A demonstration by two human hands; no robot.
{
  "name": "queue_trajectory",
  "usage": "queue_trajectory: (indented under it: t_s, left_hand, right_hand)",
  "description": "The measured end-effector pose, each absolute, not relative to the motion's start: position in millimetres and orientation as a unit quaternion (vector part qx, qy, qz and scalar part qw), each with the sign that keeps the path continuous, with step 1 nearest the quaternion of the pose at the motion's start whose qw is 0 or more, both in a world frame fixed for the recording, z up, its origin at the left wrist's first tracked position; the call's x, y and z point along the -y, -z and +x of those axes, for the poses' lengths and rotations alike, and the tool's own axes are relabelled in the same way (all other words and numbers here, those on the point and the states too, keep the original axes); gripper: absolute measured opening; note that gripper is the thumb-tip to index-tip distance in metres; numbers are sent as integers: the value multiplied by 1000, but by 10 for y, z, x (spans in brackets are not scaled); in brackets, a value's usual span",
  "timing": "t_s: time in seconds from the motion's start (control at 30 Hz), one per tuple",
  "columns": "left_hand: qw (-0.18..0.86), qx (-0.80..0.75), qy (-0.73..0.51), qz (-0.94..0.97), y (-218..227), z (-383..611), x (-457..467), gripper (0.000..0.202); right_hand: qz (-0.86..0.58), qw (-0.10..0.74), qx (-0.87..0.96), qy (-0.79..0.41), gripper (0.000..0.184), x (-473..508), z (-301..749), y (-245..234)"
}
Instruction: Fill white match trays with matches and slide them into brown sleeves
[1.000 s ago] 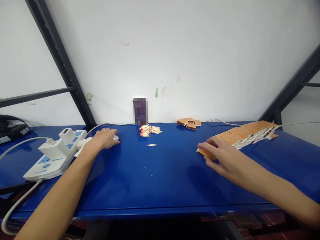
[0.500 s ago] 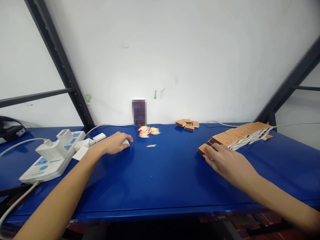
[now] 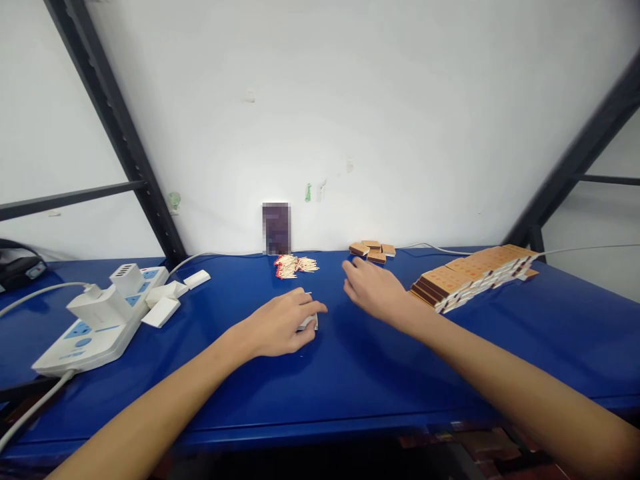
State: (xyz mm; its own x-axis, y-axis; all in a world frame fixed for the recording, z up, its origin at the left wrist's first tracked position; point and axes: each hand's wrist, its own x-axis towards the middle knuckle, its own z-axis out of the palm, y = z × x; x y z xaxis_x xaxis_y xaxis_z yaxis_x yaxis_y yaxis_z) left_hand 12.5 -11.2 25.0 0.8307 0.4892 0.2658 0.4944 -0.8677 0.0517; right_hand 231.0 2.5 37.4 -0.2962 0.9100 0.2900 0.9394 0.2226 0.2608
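My left hand (image 3: 283, 323) is closed on a small white matchbox tray (image 3: 309, 322), held just above or on the blue table with its thumb and fingers partly covering it. My right hand (image 3: 375, 290) is over the middle of the table, fingers curved and apart, with nothing visible between them. A heap of red-tipped matches (image 3: 295, 267) lies beyond the left hand. The tip of a loose match shows just past the left knuckles. Behind the right forearm runs a long stack of brown matchboxes (image 3: 470, 270), its near end partly hidden by the arm.
Several matchboxes (image 3: 373, 252) lie near the wall. More white trays (image 3: 163, 311) rest beside a power strip (image 3: 100, 333) with plugs on the left. A blurred dark panel (image 3: 277, 229) stands against the wall. Dark metal posts (image 3: 115, 127) flank the table (image 3: 325, 393).
My left hand has moved right and nearer with the white tray, covering most of the loose matches. My right hand has left the near end of the matchbox stack and moved left.
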Motion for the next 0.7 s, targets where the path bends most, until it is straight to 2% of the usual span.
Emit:
queue_trajectory:
  t_s: [0.2,0.37,0.7]
  left_hand:
    - [17,351,267,-898,-93,-84,-289,27]
    - [10,431,235,-871,18,-310,-583,29]
    - [-10,430,174,-886,42,-332,-602,37]
  right_hand:
    - [-701,6,699,140,38,-1106,2382,-528]
    - [-701,-27,702,120,38,-1366,2551,-388]
    - [-681,-24,716,149,39,-1369,2674,-184]
